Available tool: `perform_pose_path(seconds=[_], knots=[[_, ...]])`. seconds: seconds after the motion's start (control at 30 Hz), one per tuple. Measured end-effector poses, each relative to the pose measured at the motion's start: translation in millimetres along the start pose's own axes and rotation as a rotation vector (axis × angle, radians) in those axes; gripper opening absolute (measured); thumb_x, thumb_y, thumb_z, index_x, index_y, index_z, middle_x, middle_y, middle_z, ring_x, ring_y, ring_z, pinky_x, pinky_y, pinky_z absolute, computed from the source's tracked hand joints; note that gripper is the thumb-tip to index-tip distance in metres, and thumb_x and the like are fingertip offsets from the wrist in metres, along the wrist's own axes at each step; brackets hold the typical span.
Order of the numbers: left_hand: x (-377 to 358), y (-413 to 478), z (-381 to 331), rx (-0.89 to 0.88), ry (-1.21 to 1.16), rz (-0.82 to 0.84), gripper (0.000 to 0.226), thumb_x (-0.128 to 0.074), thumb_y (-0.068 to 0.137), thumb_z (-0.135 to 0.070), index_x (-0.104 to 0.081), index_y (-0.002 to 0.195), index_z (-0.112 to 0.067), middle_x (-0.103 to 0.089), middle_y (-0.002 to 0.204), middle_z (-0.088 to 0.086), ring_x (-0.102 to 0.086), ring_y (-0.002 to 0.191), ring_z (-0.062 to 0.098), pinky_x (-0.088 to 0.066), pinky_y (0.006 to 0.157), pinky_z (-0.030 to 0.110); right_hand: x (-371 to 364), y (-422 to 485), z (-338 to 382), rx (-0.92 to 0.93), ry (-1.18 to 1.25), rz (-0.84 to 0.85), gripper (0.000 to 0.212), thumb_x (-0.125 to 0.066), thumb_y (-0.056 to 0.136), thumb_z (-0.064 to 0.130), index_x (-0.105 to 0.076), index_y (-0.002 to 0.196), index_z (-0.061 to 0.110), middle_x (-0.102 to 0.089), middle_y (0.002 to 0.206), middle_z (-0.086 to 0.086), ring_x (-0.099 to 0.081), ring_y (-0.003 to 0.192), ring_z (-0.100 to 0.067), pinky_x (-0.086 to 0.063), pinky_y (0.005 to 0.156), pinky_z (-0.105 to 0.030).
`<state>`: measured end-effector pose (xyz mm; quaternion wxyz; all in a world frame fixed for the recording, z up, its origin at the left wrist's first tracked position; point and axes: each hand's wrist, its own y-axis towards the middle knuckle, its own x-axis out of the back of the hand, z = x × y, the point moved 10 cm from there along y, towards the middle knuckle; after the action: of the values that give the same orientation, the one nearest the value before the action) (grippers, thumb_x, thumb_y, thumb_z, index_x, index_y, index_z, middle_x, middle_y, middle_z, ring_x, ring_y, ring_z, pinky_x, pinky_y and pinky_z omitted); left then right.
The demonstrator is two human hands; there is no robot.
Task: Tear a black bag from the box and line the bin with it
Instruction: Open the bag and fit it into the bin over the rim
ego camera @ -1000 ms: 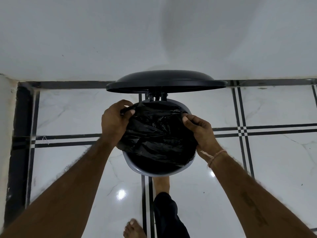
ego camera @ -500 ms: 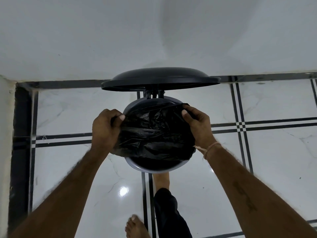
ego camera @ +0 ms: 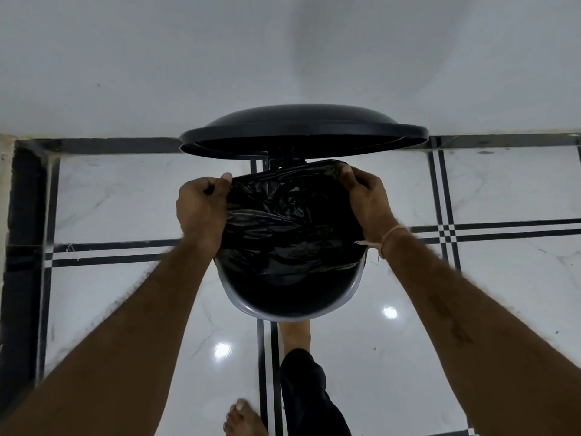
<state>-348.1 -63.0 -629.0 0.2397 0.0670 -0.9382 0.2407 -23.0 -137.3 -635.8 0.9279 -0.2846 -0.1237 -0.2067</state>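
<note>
A round pedal bin [ego camera: 248, 305] with a grey rim stands on the floor below me, its dark lid [ego camera: 301, 129] raised toward the wall. A crumpled black bag [ego camera: 289, 228] is stretched over the far part of the bin's mouth. My left hand [ego camera: 201, 209] grips the bag's edge at the bin's left side. My right hand [ego camera: 367, 199] grips the bag's edge at the far right. The near part of the rim is bare. The box of bags is not in view.
A white wall [ego camera: 188, 58] rises right behind the bin. White marble tiles [ego camera: 125, 199] with black stripes cover the floor. One foot [ego camera: 294, 335] rests at the bin's front base, the other bare foot [ego camera: 243, 418] is nearer me.
Both hands have carried the bag's edge farther back toward the hinge and spread it wider. The bag now covers the far rim; more of the near rim shows.
</note>
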Motion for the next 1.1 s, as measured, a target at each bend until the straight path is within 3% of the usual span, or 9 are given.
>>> perform_pose_path(seconds=[0.17, 0.27, 0.47, 0.6, 0.67, 0.77, 0.83, 0.93, 1.1], knots=[[-7, 21, 24, 0.168, -0.041, 0.092, 0.033, -0.08, 0.082, -0.048, -0.079, 0.077, -0.016, -0.075, 0.074, 0.001, -0.072, 0.07, 0.019, -0.062, 0.084, 0.035, -4, 26, -6, -0.165, -0.217, 0.154, 0.056, -0.047, 0.099, 0.062, -0.077, 0.102, 0.015, -0.077, 0.105, -0.008, -0.073, 0.095, -0.021, -0.057, 0.096, -0.036], [-9, 24, 36, 0.334, 0.013, 0.125, 0.041, -0.084, 0.079, -0.049, -0.067, 0.067, -0.014, -0.064, 0.066, 0.001, -0.063, 0.063, 0.02, -0.06, 0.087, 0.037, 2, 23, 0, -0.226, -0.273, 0.197, 0.069, -0.041, 0.103, 0.061, -0.075, 0.116, 0.002, -0.075, 0.109, -0.019, -0.07, 0.103, -0.033, -0.05, 0.108, -0.047], [-8, 4, 60, 0.591, 0.007, 0.236, 0.05, -0.086, 0.076, -0.051, -0.063, 0.089, -0.008, -0.068, 0.08, 0.009, -0.063, 0.06, 0.022, -0.051, 0.039, 0.024, 13, 1, -20, -0.366, -0.103, 0.254, 0.064, -0.043, 0.098, 0.07, -0.08, 0.107, 0.019, -0.079, 0.11, -0.012, -0.074, 0.108, -0.033, -0.052, 0.105, -0.052], [-7, -19, 78, 0.646, -0.139, 0.261, 0.041, -0.081, 0.084, -0.047, -0.062, 0.077, -0.011, -0.062, 0.07, 0.006, -0.056, 0.037, 0.017, -0.04, 0.03, 0.02, 13, -10, -40, -0.486, 0.136, 0.236, 0.064, -0.049, 0.096, 0.07, -0.078, 0.116, 0.017, -0.077, 0.112, -0.009, -0.073, 0.109, -0.029, -0.058, 0.098, -0.047], [-1, -24, 82, 0.591, -0.189, 0.236, 0.038, -0.076, 0.087, -0.049, -0.068, 0.083, -0.012, -0.066, 0.075, 0.005, -0.063, 0.053, 0.02, -0.045, 0.033, 0.022, 15, -18, -50, -0.524, 0.199, 0.211, 0.063, -0.052, 0.091, 0.073, -0.079, 0.112, 0.019, -0.077, 0.109, -0.008, -0.074, 0.108, -0.03, -0.058, 0.096, -0.048], [5, -32, 92, 0.54, -0.29, 0.228, 0.029, -0.073, 0.091, -0.043, -0.071, 0.089, -0.015, -0.073, 0.088, 0.006, -0.069, 0.074, 0.024, -0.057, 0.049, 0.028, 20, -29, -57, -0.529, 0.284, 0.154, 0.056, -0.054, 0.098, 0.063, -0.076, 0.099, 0.012, -0.077, 0.094, -0.007, -0.076, 0.083, -0.022, -0.059, 0.083, -0.038], [3, -38, 101, 0.529, -0.404, 0.253, 0.019, -0.07, 0.095, -0.035, -0.069, 0.09, -0.016, -0.073, 0.096, 0.007, -0.07, 0.079, 0.021, -0.059, 0.059, 0.029, 22, -35, -58, -0.51, 0.326, 0.131, 0.05, -0.053, 0.104, 0.05, -0.073, 0.086, 0.009, -0.078, 0.076, -0.004, -0.076, 0.067, -0.014, -0.057, 0.074, -0.031], [1, -48, 110, 0.541, -0.531, 0.281, 0.014, -0.067, 0.098, -0.029, -0.07, 0.102, -0.016, -0.075, 0.101, 0.004, -0.072, 0.076, 0.014, -0.06, 0.058, 0.027, 26, -45, -64, -0.49, 0.358, 0.079, 0.042, -0.059, 0.104, 0.041, -0.075, 0.085, 0.008, -0.079, 0.079, -0.005, -0.076, 0.072, -0.015, -0.059, 0.073, -0.029], [-2, -72, 125, 0.58, -0.678, 0.322, 0.056, -0.07, 0.089, -0.031, -0.06, 0.137, -0.006, -0.072, 0.117, 0.009, -0.074, 0.089, 0.014, -0.063, 0.074, 0.027, 37, -67, -86, -0.488, 0.491, -0.035, 0.028, -0.06, 0.104, 0.026, -0.071, 0.089, 0.006, -0.072, 0.08, -0.006, -0.068, 0.076, -0.02, -0.057, 0.062, -0.027]])
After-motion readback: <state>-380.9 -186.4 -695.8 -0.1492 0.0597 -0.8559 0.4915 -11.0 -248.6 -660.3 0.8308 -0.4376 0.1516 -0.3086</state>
